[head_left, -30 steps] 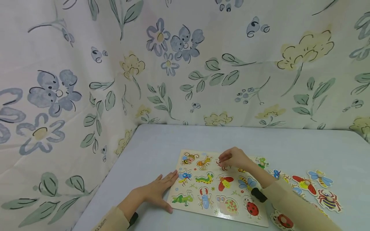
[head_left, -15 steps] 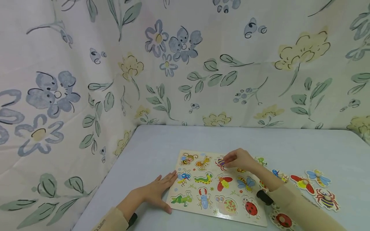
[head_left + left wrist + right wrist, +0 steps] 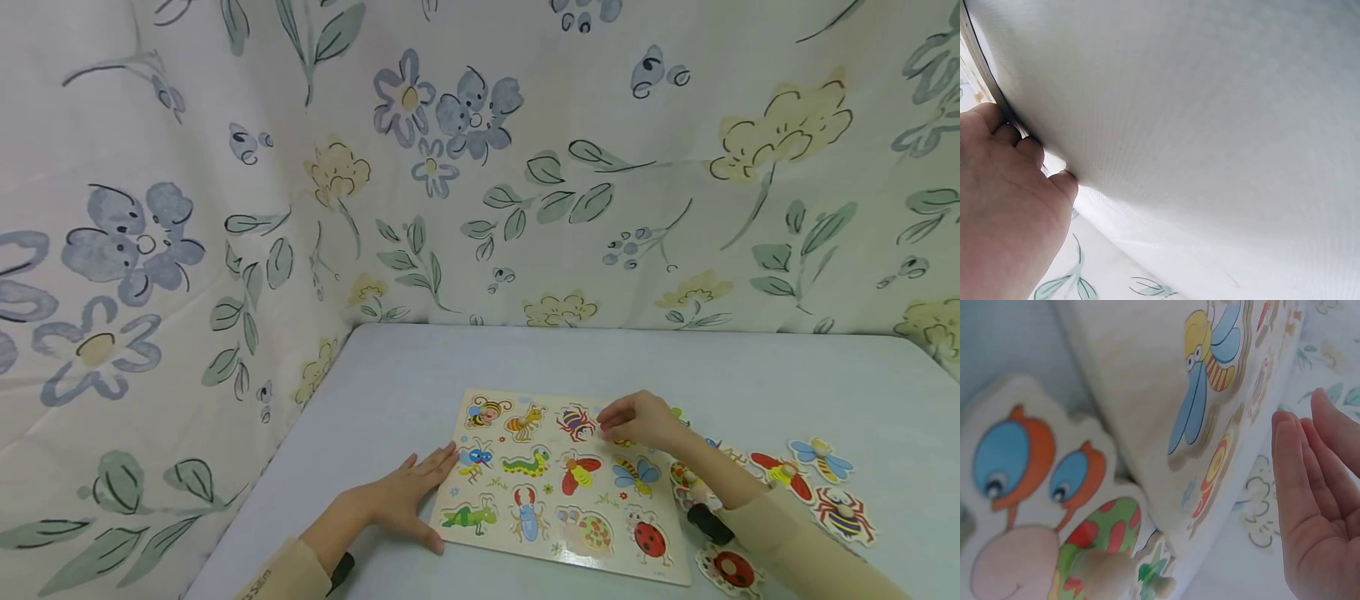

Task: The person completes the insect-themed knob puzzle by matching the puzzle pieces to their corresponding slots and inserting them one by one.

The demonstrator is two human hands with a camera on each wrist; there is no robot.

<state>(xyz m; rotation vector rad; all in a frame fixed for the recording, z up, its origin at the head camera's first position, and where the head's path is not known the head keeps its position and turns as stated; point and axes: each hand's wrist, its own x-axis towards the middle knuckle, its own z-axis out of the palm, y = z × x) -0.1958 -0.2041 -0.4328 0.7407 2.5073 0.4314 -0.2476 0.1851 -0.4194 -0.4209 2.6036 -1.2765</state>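
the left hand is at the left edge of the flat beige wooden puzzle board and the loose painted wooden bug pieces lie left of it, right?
Not quite: the loose painted wooden bug pieces lie to the right of the flat beige wooden puzzle board, as the head view shows.

a pale tabletop [image 3: 465,358] with cream floral cloth [image 3: 465,175], blue, yellow and green, behind and at left

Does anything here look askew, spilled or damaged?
No spill or damage shows. The pale, rectangular wooden puzzle board looks slightly askew: its near edge slants against the back edge of the white table. Loose, painted wooden bug pieces lie scattered untidily to its right.
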